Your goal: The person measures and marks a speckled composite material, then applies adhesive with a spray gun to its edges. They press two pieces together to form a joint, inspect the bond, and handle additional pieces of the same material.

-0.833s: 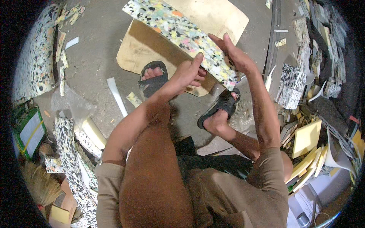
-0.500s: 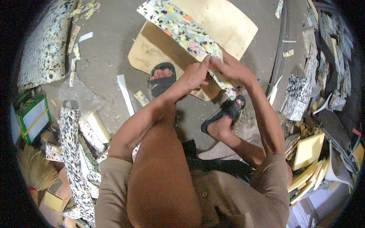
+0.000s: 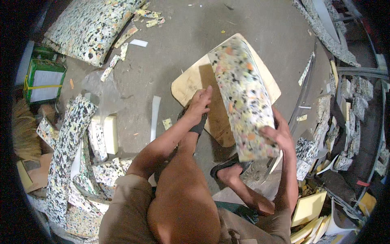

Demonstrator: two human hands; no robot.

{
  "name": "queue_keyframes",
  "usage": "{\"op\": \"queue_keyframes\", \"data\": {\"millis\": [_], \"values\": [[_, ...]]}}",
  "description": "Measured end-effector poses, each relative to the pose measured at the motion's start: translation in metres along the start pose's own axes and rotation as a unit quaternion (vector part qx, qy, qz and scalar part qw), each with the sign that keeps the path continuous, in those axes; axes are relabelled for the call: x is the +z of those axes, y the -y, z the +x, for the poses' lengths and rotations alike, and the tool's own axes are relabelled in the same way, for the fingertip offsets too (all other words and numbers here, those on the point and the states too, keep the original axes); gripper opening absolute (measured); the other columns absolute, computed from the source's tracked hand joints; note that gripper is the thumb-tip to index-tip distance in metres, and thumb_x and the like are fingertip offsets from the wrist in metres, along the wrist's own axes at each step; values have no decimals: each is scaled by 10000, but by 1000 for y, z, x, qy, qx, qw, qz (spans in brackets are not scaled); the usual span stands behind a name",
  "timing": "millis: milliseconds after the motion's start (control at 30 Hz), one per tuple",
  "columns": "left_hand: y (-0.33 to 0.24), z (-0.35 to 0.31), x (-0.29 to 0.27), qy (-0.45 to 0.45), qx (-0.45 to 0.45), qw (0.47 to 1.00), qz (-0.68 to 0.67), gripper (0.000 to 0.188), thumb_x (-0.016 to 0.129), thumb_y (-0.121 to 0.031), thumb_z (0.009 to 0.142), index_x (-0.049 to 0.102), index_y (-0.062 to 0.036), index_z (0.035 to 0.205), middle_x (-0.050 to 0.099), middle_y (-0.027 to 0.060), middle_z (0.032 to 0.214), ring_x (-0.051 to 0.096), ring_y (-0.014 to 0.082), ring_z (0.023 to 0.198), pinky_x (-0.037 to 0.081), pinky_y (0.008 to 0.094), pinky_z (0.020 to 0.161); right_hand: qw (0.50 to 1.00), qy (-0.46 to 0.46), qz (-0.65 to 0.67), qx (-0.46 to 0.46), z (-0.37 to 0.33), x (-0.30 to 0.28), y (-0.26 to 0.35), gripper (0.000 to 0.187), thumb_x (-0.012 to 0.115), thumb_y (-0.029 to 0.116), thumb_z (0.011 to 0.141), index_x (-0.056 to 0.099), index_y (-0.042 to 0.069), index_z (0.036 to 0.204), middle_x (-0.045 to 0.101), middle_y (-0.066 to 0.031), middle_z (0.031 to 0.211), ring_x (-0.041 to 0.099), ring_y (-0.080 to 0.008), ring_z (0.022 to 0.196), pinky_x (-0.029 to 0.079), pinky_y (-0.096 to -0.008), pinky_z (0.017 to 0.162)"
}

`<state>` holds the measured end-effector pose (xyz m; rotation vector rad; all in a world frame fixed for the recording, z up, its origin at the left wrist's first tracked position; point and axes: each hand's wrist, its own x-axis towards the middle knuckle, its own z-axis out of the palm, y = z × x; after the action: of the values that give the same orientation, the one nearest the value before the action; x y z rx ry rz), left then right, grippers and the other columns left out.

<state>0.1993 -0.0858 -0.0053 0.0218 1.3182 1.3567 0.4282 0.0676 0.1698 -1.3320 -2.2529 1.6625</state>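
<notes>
A long slab of multicoloured speckled foam (image 3: 243, 97) is held up over a pale wooden board (image 3: 187, 83) that lies on the floor. My right hand (image 3: 281, 132) grips the slab near its close end, thumb on the top face and fingers behind the right edge. The slab is slightly smeared by motion. My left hand (image 3: 200, 105) is off the slab, to its left, above the near left part of the board. Its fingers are loosely apart and nothing shows in them. The slab hides the middle of the board.
A thick speckled foam block (image 3: 87, 30) lies at the far left, near a green box (image 3: 45, 79) with a yellow strap. Black-and-white foam strips (image 3: 67, 158) pile up at left. More foam scraps (image 3: 310, 152) and yellow foam pieces (image 3: 309, 207) lie at right. My sandalled feet flank the board's near side.
My left hand has let go of the foam slab and moved left. The slab, now in my right hand alone, has turned its broad face up and swung closer. My view has shifted.
</notes>
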Motion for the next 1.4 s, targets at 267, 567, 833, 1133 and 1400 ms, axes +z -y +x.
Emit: {"op": "queue_keyframes", "data": {"millis": [267,567,833,1133,1400], "values": [[-68,14,36,111,112,974,-160,889,767,-517,807,382,5,1416,551,137,1259,545,240,1155,447,387,987,959,66,227,159,-29,12,-54,760,767,146,730,472,9,1417,636,-115,1255,592,-212,1151,458,-373,1000],[-110,-45,28,213,307,927,-40,874,784,-258,717,346,35,1415,473,181,1389,460,281,1310,344,440,1128,996,0,86,-13,28,31,-78,879,755,560,793,457,-8,1393,578,-127,1319,532,-228,1207,423,-380,1017],[-124,-70,28,173,297,939,-5,1246,935,-374,583,202,-1,1520,343,169,1513,298,293,1435,229,455,1190,986,49,158,-5,38,41,-69,804,855,187,756,433,26,1421,580,-93,1314,542,-206,1206,414,-353,1051],[-116,-96,55,209,351,901,143,1081,926,-139,638,274,-7,1489,426,159,1462,406,282,1373,322,420,1158,958,-141,73,-241,-19,12,21,1123,930,354,613,328,48,1510,489,-170,1435,469,-257,1340,373,-386,1107],[-128,-153,83,298,408,845,174,1240,913,-328,677,98,-20,1559,399,200,1483,427,294,1360,327,400,1147,929,-245,57,-272,-100,16,87,1228,961,455,511,339,30,1482,521,-160,1376,522,-267,1267,408,-373,1071]]}}
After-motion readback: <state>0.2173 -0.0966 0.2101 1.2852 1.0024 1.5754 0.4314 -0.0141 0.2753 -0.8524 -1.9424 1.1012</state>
